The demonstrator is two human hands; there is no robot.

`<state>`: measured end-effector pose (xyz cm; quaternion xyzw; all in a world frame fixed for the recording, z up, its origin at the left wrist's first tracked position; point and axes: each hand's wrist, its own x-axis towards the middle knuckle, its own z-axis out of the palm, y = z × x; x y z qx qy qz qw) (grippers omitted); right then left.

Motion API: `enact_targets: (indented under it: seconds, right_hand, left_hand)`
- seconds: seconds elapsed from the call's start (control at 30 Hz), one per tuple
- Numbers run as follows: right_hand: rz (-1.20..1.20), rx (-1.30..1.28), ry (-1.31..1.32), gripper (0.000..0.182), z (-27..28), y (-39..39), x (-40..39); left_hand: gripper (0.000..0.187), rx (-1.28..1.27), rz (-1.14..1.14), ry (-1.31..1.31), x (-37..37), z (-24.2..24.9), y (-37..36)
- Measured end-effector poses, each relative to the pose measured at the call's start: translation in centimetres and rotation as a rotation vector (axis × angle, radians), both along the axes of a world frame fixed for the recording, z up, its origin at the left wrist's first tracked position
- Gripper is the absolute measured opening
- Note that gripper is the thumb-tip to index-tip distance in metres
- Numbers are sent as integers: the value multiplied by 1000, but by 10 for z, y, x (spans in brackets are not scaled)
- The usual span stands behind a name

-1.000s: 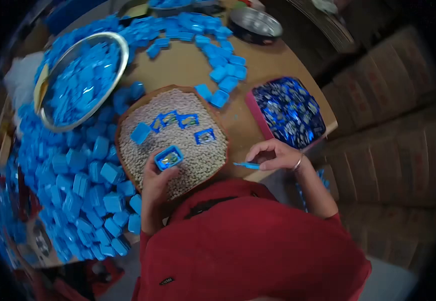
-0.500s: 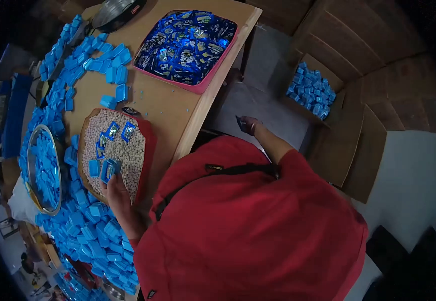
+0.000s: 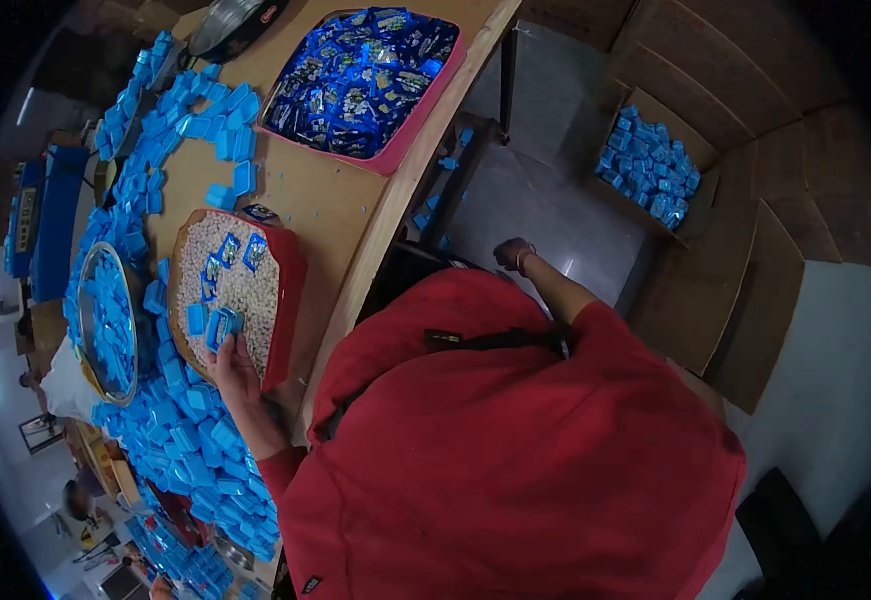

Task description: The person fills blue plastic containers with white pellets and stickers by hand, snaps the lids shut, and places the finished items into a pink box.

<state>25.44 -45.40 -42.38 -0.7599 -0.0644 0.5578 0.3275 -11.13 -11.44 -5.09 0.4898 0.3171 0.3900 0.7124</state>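
Head view: at 9 o'clock I see the left hand (image 3: 232,365) grasping a blue case (image 3: 218,327) over the pellet tray (image 3: 290,290). Blue cases (image 3: 190,440) heaped at 8. Right hand (image 3: 511,254), centre, off the table (image 3: 355,215); fingers' state: cannot tell. Carton (image 3: 700,190) at 2.

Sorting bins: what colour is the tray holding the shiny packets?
Pink tray, seen in the head view.

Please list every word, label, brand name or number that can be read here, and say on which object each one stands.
No text can be read.
Blue packets in the pink tray: printed pictures, lettering too small.
Round tin lid: a red mark, blurred.
Small tag on the red shirt: too small.
Cardboard boxes: no print visible.
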Motion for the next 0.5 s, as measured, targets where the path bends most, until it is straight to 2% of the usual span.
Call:
enact_targets:
  seconds: [0.17,0.33,0.43,0.47,0.5]
  right_hand:
    - [-14,-144,110,24,8,-52,-32]
    - [-85,-96,50,23,26,-43,-22]
    - [-176,23,-71,23,47,-17,0]
    - [-247,105,-160,23,61,-5,8]
    - [-342,141,-378,21,87,12,12]
  left_hand:
    - [26,-48,16,-30,1,-2,4]
    - [24,-19,-34,-10,1,-4,5]
    - [25,-4,19,56,11,7,-4]
    - [25,9,2,50,12,4,-7]
    - [26,36,6,42,8,-1,-4]
